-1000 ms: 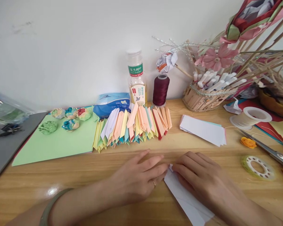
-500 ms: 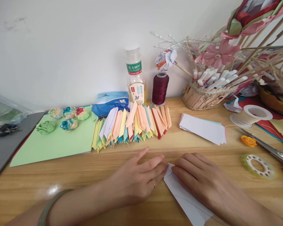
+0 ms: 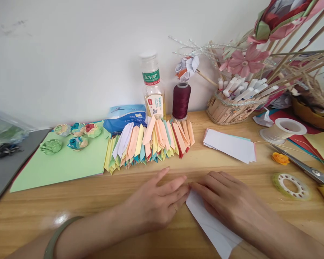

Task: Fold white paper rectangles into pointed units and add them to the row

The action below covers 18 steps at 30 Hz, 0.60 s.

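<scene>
A white paper strip (image 3: 210, 225) lies slantwise on the wooden table, its far end under my fingertips. My left hand (image 3: 164, 198) reaches in from the left; its outer fingers are stretched apart while the inner ones close at the strip's far corner. My left thumb is hidden behind the hand. Over the strip's right side bends my right hand (image 3: 224, 201), fingers together and pressed on the far end beside the left fingertips. The fold under the right fingers is mostly covered. Beyond my hands stands a row of folded coloured paper pieces (image 3: 151, 144).
A stack of white paper strips (image 3: 229, 145) lies at the right, near scissors (image 3: 305, 167), a tape roll (image 3: 291, 186) and a white thread spool (image 3: 283, 130). Paper flowers (image 3: 78, 142) rest on green sheets (image 3: 59, 165). A bottle (image 3: 153, 86) and maroon thread (image 3: 181, 100) stand behind.
My right fingertips have moved slightly left to the strip's far tip, covering the small fold seen there before. The left hand is nearly still. The view has shifted slightly.
</scene>
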Tool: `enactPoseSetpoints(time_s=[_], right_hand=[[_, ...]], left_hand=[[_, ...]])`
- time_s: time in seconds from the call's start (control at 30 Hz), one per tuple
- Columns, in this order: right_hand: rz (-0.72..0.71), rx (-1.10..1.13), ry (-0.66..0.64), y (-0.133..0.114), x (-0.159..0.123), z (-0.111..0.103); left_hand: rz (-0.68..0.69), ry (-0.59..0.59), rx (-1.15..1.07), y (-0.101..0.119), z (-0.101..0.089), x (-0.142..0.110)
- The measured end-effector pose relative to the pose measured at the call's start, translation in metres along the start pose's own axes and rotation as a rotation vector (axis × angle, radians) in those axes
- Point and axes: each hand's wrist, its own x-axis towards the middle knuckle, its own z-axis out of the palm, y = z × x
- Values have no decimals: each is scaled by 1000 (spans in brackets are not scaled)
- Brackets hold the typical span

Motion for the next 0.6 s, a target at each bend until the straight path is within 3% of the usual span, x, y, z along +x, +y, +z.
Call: enactPoseSetpoints(time_s=[0.13, 0.3, 0.6], right_hand=[[-30, 5, 7, 2, -2, 0], [-92, 96, -82, 8, -2, -13], [93, 239, -197, 26, -6, -44]], left_hand=[[8, 2, 25, 0, -1, 0], [3, -28, 23, -2, -2, 2], [-10, -27, -34, -4, 0, -2]])
